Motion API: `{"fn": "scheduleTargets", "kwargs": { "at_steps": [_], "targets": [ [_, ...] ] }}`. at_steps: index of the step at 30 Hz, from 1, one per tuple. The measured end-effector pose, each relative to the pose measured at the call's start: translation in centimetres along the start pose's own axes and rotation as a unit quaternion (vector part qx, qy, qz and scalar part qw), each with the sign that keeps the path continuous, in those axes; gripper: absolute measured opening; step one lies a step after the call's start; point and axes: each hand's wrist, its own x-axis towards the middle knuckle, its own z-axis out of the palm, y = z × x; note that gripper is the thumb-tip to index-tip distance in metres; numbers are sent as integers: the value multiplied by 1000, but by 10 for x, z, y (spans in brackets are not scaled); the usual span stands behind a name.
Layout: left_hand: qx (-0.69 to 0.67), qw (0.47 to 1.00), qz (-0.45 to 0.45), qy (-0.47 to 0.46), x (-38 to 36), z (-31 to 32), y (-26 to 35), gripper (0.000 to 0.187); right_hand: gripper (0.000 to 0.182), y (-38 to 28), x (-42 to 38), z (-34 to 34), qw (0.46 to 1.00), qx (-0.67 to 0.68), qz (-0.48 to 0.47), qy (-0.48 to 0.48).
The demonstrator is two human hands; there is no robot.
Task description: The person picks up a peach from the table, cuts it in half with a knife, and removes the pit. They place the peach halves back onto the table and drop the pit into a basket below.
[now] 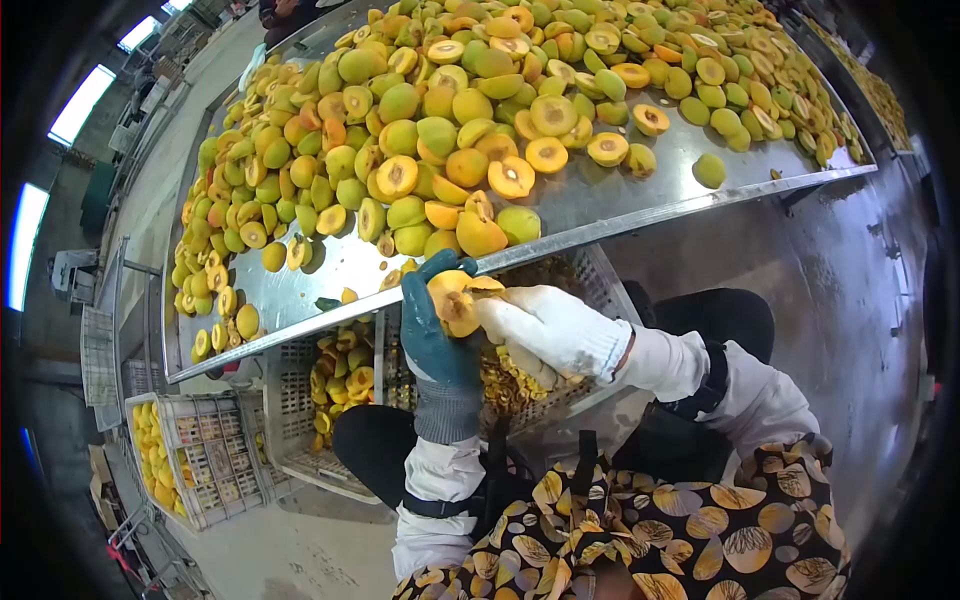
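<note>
In a blue-green rubber glove, my left hand (pixel 430 345) is closed around a cut yellow peach (pixel 455 306), whose flesh faces up. My right hand (pixel 552 330), in a white cloth glove, presses against the peach's right side with its fingers curled. Whatever those fingers hold is hidden; a thin brownish piece shows at the fruit by the fingertips. Both hands are just in front of the metal table's edge (pixel 560 240). Beyond that edge lies a large heap of peaches (pixel 430 130), many split to show the pit or its hollow.
Beneath my hands, a crate (pixel 600 285) contains yellow scraps (pixel 510 385). To its left, another crate (pixel 285 400) holds peach pieces (pixel 345 375). A further crate of yellow fruit (pixel 205 460) stands on the floor. Part of another person (pixel 290 15) appears at the far left table end.
</note>
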Motion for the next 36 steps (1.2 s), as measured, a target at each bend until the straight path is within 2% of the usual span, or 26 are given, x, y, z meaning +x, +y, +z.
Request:
{"fn": "scheduleTargets", "kwargs": {
  "at_steps": [1,3,4,6,8,10,12,17,19,22,23,26,28,29,30,32,33,34,35,36],
  "targets": [
    [25,1000,-9,-2,0,2,8,49,55,11,11,3,985,-126,-91,68],
    [135,991,27,0,-1,11,22,49,55,20,14,7,956,-223,-138,132],
    [46,999,1,14,-2,12,21,48,55,21,14,9,935,-270,-160,164],
    [-133,989,-51,41,-2,17,20,47,54,20,11,9,937,-257,-167,169],
    [24,998,32,52,-3,23,29,45,53,16,8,10,939,-247,-162,175],
    [134,985,92,65,-3,24,30,43,53,14,6,12,943,-239,-145,182],
    [194,970,125,77,-4,22,25,41,54,16,8,11,940,-238,-165,183],
    [166,980,80,77,-13,27,36,57,56,17,9,10,956,-231,-140,111],
    [141,988,50,43,-10,25,37,56,57,22,14,6,964,-216,-130,85],
    [97,993,-18,-62,-3,4,34,55,59,16,9,-6,943,-277,-166,76],
    [81,992,-38,-94,1,-3,32,54,59,21,14,-6,946,-279,-118,114],
    [-2,980,-126,-151,7,-19,27,49,58,14,7,-7,917,-362,-102,131],
    [-62,963,-194,-175,10,-27,38,47,56,22,6,-4,930,-305,-151,141],
    [-188,935,-264,-142,6,-32,28,47,55,25,4,-2,939,-263,-166,147],
    [-232,932,-252,-122,3,-34,23,48,55,26,3,-1,946,-221,-180,151],
    [-317,918,-225,-79,1,-35,16,49,55,23,-1,-6,988,-87,-113,66],
    [-186,967,-157,-78,1,-34,14,53,55,20,-4,-8,996,-18,-79,23],
    [-50,992,-88,-75,0,-33,13,57,55,19,-6,-9,997,52,-43,-22],
    [89,993,-17,-70,-2,-31,12,62,56,18,-7,-10,996,71,6,-52],
    [224,971,54,-66,-3,-28,10,68,56,17,-9,-12,987,134,29,-81]
  ]
}}
